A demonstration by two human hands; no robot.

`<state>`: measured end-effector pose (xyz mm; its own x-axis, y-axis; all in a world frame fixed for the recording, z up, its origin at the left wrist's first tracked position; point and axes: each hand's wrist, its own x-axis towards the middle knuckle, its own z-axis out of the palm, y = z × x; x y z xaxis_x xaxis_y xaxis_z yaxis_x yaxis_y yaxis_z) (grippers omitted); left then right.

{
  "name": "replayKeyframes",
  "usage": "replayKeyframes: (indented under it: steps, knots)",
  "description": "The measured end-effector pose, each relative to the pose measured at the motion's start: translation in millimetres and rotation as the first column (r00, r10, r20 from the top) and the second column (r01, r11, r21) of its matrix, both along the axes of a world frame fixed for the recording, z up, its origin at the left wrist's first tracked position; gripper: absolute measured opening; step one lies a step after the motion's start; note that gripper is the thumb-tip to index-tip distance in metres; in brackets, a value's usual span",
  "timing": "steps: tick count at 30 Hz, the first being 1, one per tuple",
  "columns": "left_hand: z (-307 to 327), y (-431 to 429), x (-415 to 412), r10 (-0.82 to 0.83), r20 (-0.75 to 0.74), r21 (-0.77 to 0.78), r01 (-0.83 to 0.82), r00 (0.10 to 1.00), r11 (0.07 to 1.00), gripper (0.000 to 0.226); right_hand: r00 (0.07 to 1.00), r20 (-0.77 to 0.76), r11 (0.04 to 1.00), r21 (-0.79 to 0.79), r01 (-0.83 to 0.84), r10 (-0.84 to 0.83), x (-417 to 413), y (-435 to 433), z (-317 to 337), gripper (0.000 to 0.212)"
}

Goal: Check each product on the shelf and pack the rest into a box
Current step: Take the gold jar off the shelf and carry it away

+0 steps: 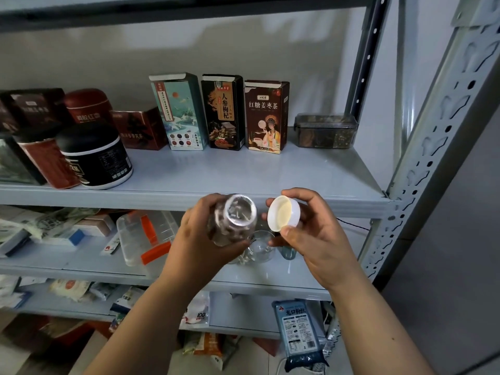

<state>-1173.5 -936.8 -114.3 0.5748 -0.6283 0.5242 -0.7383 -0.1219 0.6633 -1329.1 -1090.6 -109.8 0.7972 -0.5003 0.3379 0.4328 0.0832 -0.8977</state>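
Observation:
My left hand [198, 240] grips a clear jar [232, 221] with dark pieces inside, its uncapped mouth tilted toward me. My right hand [311, 234] holds the jar's white lid [284, 216] between thumb and fingers, just right of the jar, inner side facing me. Both are held in front of the edge of the grey metal shelf [270, 174]. On that shelf stand three upright tea boxes: a teal one [180, 112], a black one [223, 113] and a brown one [266, 117].
A clear tub of dried goods [326, 131] sits at the shelf's right end. Dark tins and a black jar [94, 155] crowd the left. On the shelf below lie a clear container with orange clips [147, 236], glass cups [261, 246] and packets. A blue packet [297, 334] hangs lower down.

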Motion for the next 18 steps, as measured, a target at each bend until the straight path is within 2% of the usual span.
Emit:
replayKeyframes:
  steps: [5, 12, 18]
  knots:
    - [-5, -1, 3, -0.002, 0.212, 0.084, -0.016, 0.977, 0.996, 0.079, 0.998, -0.022, 0.991, -0.123, 0.051, -0.054, -2, 0, -1, 0.048]
    - [-4, -2, 5, 0.014, 0.324, 0.053, -0.033, 0.946, 0.998, 0.079, 0.988, -0.085, 0.942, -0.321, 0.094, -0.128, -6, 4, 4, 0.054]
    - [-3, -1, 10, 0.029, 0.438, 0.072, -0.068, 0.898, 0.995, 0.084, 0.942, -0.196, 0.826, -0.550, 0.125, -0.273, -8, 5, 12, 0.061]
